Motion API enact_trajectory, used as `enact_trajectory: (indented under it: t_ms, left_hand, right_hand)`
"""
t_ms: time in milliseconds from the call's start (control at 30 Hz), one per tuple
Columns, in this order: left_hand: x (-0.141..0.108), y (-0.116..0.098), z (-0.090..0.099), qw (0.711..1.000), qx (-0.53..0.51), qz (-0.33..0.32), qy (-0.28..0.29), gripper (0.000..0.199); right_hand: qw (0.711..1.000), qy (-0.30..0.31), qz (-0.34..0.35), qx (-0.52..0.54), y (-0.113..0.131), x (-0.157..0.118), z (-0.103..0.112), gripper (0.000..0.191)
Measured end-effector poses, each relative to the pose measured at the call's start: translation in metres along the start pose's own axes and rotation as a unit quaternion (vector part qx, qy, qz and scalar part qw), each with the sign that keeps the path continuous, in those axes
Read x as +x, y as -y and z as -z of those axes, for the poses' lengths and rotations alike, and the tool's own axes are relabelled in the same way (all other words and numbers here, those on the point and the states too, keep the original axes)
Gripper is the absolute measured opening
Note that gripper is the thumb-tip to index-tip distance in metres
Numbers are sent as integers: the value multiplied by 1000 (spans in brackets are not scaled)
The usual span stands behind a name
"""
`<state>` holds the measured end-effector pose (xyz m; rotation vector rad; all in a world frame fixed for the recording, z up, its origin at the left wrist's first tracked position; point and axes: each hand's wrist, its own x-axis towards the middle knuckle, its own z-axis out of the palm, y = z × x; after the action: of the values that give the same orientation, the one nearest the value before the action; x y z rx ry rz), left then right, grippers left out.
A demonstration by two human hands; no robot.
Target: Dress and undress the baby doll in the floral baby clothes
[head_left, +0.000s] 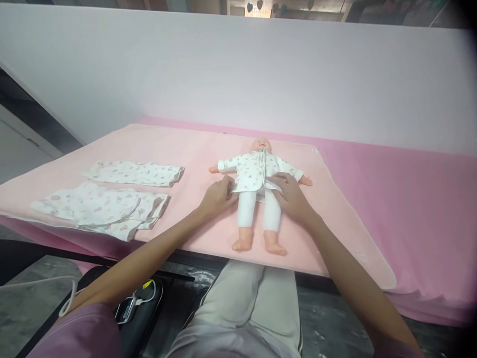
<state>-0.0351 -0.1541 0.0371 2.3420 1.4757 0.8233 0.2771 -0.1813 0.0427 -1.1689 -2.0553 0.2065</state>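
A baby doll point(244, 238) lies on its back on a pale pink mat, its head toward the far edge and its feet toward me. It wears a white patterned baby jacket point(249, 171) and white leggings point(246, 209). The jacket's front panels meet near the middle of the chest. My left hand point(219, 196) has its fingers closed on the jacket's lower hem at the left side. With fingers bent, my right hand point(292, 196) grips the other front panel near its bottom corner. Its fingertips are partly hidden by the cloth.
To the left lie a folded patterned garment point(136, 173) and a larger folded garment point(100, 206). The pale pink mat point(201, 144) covers a brighter pink cloth point(395, 199). A white partition point(238, 74) rises behind. A device with a cable point(128, 309) rests on a black seat below.
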Motion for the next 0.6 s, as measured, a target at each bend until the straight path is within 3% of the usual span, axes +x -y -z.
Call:
enact_trajectory:
  t_ms: [167,300,433,600]
  left_hand:
    - [-5,4,-5,1000,-16,-5,5,26]
    - [-3,8,-9,1000,21,-14,18,14]
    - [-4,6,-1,995,62,-51,63,12]
    - [-2,-12,18,994,16,-96,43,14]
  right_hand:
    - [994,-12,-100,-30,2,-3,18,29]
    - [980,76,-168,-76,7,-4,24,16]
    - [976,120,-149,-102,14,-4,32,11]
    - [989,74,-109,-71,24,-3,29,11]
